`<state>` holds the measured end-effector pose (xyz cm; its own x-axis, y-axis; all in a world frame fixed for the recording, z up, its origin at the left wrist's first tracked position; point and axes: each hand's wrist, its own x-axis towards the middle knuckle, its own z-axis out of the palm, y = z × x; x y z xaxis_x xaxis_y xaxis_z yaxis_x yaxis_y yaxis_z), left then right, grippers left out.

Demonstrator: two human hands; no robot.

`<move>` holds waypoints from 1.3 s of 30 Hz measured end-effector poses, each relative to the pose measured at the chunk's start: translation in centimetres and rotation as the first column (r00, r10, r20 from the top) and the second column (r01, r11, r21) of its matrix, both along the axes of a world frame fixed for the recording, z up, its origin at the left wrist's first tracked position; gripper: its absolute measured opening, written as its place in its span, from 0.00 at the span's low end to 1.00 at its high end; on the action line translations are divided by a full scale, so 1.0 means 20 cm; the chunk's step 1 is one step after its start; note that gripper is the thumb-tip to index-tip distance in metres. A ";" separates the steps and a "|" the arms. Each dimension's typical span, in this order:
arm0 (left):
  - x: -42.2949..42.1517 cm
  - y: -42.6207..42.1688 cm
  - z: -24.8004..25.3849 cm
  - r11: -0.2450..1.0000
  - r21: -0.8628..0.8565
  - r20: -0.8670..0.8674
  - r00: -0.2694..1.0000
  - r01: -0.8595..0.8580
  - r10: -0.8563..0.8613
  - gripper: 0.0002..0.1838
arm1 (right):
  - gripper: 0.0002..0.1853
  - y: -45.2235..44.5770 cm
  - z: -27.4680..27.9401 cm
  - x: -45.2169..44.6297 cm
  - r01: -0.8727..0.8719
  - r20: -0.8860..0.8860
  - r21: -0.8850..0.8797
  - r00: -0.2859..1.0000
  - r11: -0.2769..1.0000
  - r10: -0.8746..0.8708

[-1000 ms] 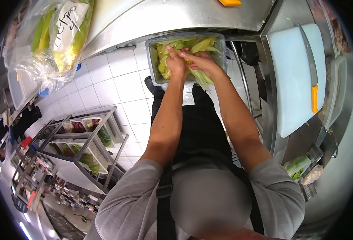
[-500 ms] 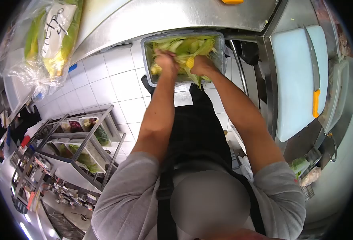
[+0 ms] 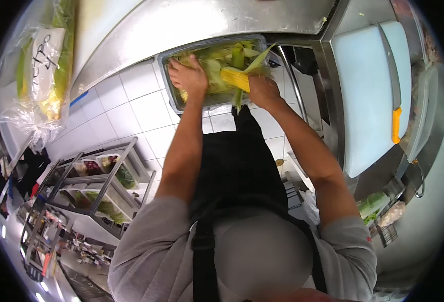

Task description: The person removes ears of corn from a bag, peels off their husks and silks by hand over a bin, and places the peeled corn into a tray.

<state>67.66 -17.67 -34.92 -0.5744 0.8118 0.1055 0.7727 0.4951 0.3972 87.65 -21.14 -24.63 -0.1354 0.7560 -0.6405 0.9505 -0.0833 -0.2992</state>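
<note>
The corn [image 3: 236, 79], bare and yellow at 1 end, is in the right hand [image 3: 263, 91], over the bin [image 3: 169, 93] of leaves [image 3: 213, 70], and that hand's fingers curl round it, though their tips are hidden. The left hand [image 3: 188, 79] is at the left side of the bin, apart from the corn, with its fingers spread out. To pull leaves off well, it looks best to grip the corn firmly, tear down 1 bunch at a time, and stay over the bin.
</note>
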 end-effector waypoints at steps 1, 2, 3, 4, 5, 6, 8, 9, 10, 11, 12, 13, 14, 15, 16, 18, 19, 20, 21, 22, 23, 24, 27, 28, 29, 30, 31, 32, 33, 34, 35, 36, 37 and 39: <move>0.00 -0.03 0.14 0.997 0.061 0.014 0.999 0.041 -0.042 0.30 | 0.16 0.02 -0.03 0.00 -0.008 -0.012 0.002 1.000 1.000 0.008; -0.01 -0.07 0.28 0.977 0.055 0.226 0.951 0.204 -0.211 0.30 | 0.16 0.03 -0.06 0.00 -0.015 -0.019 0.003 1.000 1.000 0.015; 0.00 -0.09 0.36 0.931 0.083 0.432 0.829 0.357 -0.356 0.30 | 0.17 0.02 -0.09 0.00 -0.024 -0.026 0.039 0.999 0.999 0.025; 0.05 -0.09 0.38 0.876 0.076 0.488 0.748 0.476 -0.449 0.31 | 0.17 0.03 -0.04 -0.01 -0.044 -0.030 0.040 0.999 0.998 0.045; 0.12 -0.08 0.39 0.807 0.078 0.543 0.654 0.586 -0.527 0.31 | 0.18 0.04 0.01 -0.02 -0.065 -0.034 0.040 0.997 0.997 0.067; 0.15 -0.06 0.40 0.739 -0.057 0.555 0.637 0.671 -0.535 0.32 | 0.19 0.04 0.05 -0.04 -0.087 -0.036 0.041 0.995 0.995 0.089; 0.23 0.03 0.36 0.535 -0.308 0.590 0.599 0.787 -0.541 0.34 | 0.20 0.05 0.05 -0.08 -0.120 -0.017 -0.011 0.993 0.993 0.119; 0.26 0.07 0.21 0.444 -0.349 0.577 0.562 0.826 -0.592 0.34 | 0.21 0.05 0.05 -0.09 -0.135 -0.008 -0.038 0.991 0.990 0.135; 0.29 0.11 -0.03 0.347 -0.390 0.565 0.520 0.853 -0.641 0.33 | 0.21 0.04 0.03 -0.10 -0.126 -0.003 -0.005 0.992 0.992 0.126; 0.29 0.12 -0.15 0.247 -0.433 0.555 0.472 0.867 -0.685 0.33 | 0.21 0.04 0.00 -0.12 -0.115 -0.002 0.027 0.993 0.993 0.115; 0.28 0.13 -0.14 0.319 -0.503 0.463 0.562 0.804 -0.686 0.32 | 0.21 0.03 -0.02 -0.13 -0.102 -0.001 0.059 0.995 0.993 0.103; 0.25 0.16 -0.12 0.392 -0.559 0.363 0.641 0.730 -0.677 0.31 | 0.20 0.02 0.01 -0.14 -0.123 0.010 0.079 0.992 0.989 0.123; 0.21 0.18 -0.09 0.462 -0.604 0.255 0.707 0.649 -0.660 0.29 | 0.20 0.00 0.05 -0.14 -0.141 0.021 0.099 0.990 0.985 0.139; 0.13 0.23 -0.11 0.537 -0.590 0.301 0.782 0.603 -0.546 0.28 | 0.19 -0.01 0.10 -0.14 -0.161 0.037 0.121 0.987 0.979 0.158; 0.04 0.28 -0.15 0.606 -0.582 0.349 0.839 0.543 -0.417 0.26 | 0.19 -0.01 0.17 -0.14 -0.147 0.047 0.092 0.989 0.985 0.143; -0.02 0.28 -0.42 0.527 -0.551 0.368 0.755 0.647 -0.543 0.29 | 0.17 -0.03 0.29 -0.12 -0.107 0.064 0.029 0.992 0.994 0.105; -0.04 0.25 -0.46 0.478 -0.540 0.374 0.706 0.693 -0.601 0.31 | 0.17 -0.04 0.27 -0.12 -0.098 0.052 0.011 0.994 0.995 0.097; -0.05 0.25 -0.50 0.540 -0.522 0.348 0.742 0.661 -0.572 0.31 | 0.17 -0.03 0.23 -0.10 -0.099 0.043 0.000 0.994 0.995 0.098; -0.04 0.25 -0.41 0.594 -0.504 0.325 0.775 0.627 -0.542 0.30 | 0.17 -0.03 0.19 -0.06 -0.097 0.034 -0.014 0.995 0.995 0.097; -0.04 0.24 -0.29 0.643 -0.487 0.298 0.805 0.591 -0.513 0.30 | 0.18 -0.03 0.14 -0.03 -0.089 0.045 -0.015 0.995 0.996 0.090; -0.04 0.22 -0.07 0.674 -0.445 0.229 0.802 0.590 -0.552 0.31 | 0.18 -0.02 0.09 0.00 -0.079 0.052 -0.007 0.995 0.997 0.079; -0.04 0.15 0.16 0.696 -0.404 0.159 0.795 0.593 -0.585 0.33 | 0.19 -0.01 0.05 0.02 -0.067 0.059 -0.004 0.996 0.998 0.067; -0.07 0.00 0.37 0.256 -0.148 0.275 0.288 0.955 -0.917 0.38 | 0.19 0.07 0.12 0.01 -0.103 0.001 -0.061 0.995 0.993 0.103; -0.08 -0.03 0.36 0.152 -0.098 0.295 0.175 0.983 -0.939 0.39 | 0.18 0.11 0.17 -0.01 -0.122 -0.019 -0.080 0.992 0.989 0.121; -0.08 -0.03 0.25 0.162 -0.122 0.328 0.193 0.979 -0.924 0.38 | 0.21 0.15 0.19 -0.02 -0.110 -0.044 -0.130 0.993 0.985 0.106; -0.08 0.01 0.14 0.169 -0.138 0.350 0.208 0.976 -0.913 0.36 | 0.21 0.18 0.19 -0.02 -0.071 -0.087 -0.120 0.994 0.990 0.061; -0.06 0.04 0.09 0.210 -0.015 0.292 0.205 0.978 -0.934 0.28 | 0.21 0.20 0.18 -0.02 -0.031 -0.128 -0.113 0.992 0.993 0.017; -0.04 0.06 0.03 0.294 -0.072 0.364 0.300 0.953 -0.882 0.26 | 0.21 0.18 0.17 -0.02 0.008 -0.171 -0.126 0.985 0.992 -0.030; 0.00 0.08 0.02 0.370 -0.141 0.432 0.393 0.919 -0.812 0.25 | 0.21 0.17 0.15 -0.01 0.036 -0.165 -0.111 0.985 0.993 -0.055; 0.02 0.11 0.01 0.438 -0.215 0.482 0.485 0.873 -0.730 0.23 | 0.20 0.19 0.11 0.01 0.060 -0.164 -0.088 0.984 0.994 -0.074; 0.02 0.12 -0.01 0.438 -0.170 0.451 0.465 0.883 -0.762 0.20 | 0.20 0.20 0.07 0.01 0.089 -0.165 -0.064 0.981 0.994 -0.099; 0.02 0.13 -0.06 0.459 -0.268 0.452 0.531 0.847 -0.717 0.20 | 0.19 0.21 0.02 0.02 0.212 -0.236 -0.241 0.934 0.947 -0.269; 0.03 0.14 -0.13 0.474 -0.361 0.444 0.595 0.803 -0.670 0.20 | 0.18 0.21 -0.04 0.03 0.305 -0.272 -0.416 0.857 0.857 -0.438; 0.07 0.11 -0.21 0.556 -0.448 0.447 0.714 0.700 -0.538 0.21 | 0.17 0.10 -0.10 -0.02 0.487 -0.274 -0.620 0.599 0.614 -0.752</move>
